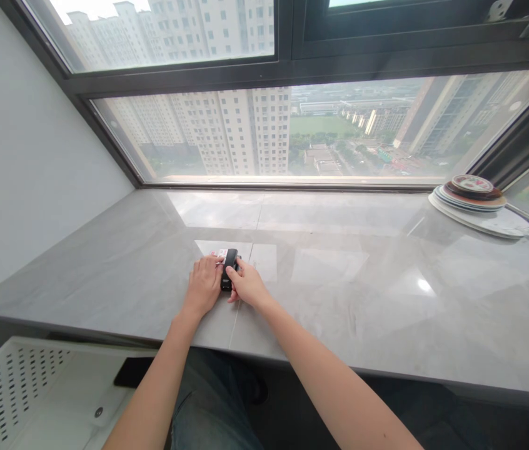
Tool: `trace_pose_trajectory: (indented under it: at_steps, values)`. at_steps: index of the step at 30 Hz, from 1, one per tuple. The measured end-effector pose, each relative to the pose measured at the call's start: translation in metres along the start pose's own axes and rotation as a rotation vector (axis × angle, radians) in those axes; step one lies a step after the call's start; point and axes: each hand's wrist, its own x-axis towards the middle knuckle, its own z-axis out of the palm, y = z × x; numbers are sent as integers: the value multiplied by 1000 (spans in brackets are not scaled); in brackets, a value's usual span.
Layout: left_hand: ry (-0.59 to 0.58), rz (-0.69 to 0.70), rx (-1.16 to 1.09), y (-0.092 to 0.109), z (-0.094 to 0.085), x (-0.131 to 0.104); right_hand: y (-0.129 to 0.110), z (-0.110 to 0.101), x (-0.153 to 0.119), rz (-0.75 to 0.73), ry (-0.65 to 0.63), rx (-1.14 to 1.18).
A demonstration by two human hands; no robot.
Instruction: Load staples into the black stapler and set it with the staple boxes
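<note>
A black stapler (229, 272) lies on the grey stone sill, its long side running away from me. My right hand (248, 282) grips it from the right, thumb on top and fingers curled at its side. From the left, my left hand (202, 284) presses a small white and pink printed paper (222, 253) beside the stapler. Most of the paper is hidden under my left fingers and the stapler, so I cannot tell whether it sits in the stapler's jaw.
At the far right corner a stack of round plates or discs (475, 200) stands by the window frame (287, 72). The sill (339, 312) ends at a front edge near my forearms. Below left are a white perforated basket (15, 387) and a dark flat object (132, 372).
</note>
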Motion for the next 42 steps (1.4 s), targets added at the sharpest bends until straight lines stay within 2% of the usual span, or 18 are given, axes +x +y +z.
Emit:
trace_pose_trajectory:
  at_steps: [5,8,10,12,14,16,18,19,20,22,24,26,29,33,42]
  values:
    - [19,-16,-8,1,3,6,-7,-3,0,26,7,32]
    - [37,-22,-15,4,3,7,-7,-19,-21,17,105,9]
    - [53,-30,-26,4,0,8,-5,-43,-51,-39,219,-94]
    - [84,-41,-37,5,-5,9,-3,-74,-90,-139,339,-267]
    - [161,-57,-45,13,-14,7,-3,-109,-131,-165,430,-408]
    - [267,-82,-68,33,-22,1,-6,-139,-168,-158,538,-541]
    - [296,-77,-126,67,-24,-10,-8,-161,-193,-132,640,-698]
    - [244,-45,-167,88,-22,-17,-8,-169,-202,-131,655,-791]
    - [130,26,-203,110,-18,-25,-8,-174,-207,-142,641,-895]
    - [-109,166,-216,149,-2,-40,-4,-179,-212,-190,538,-1124]
    - [-204,221,-153,175,17,-52,1,-178,-211,-218,430,-1329]
    - [-245,236,-73,185,33,-59,8,-174,-209,-189,386,-1470]
    - [-283,231,11,184,42,-62,13,-166,-205,-115,408,-1576]
    - [-311,215,67,182,38,-61,13,-157,-203,-49,473,-1633]
    - [-328,213,61,183,37,-61,11,-156,-205,-28,470,-1622]
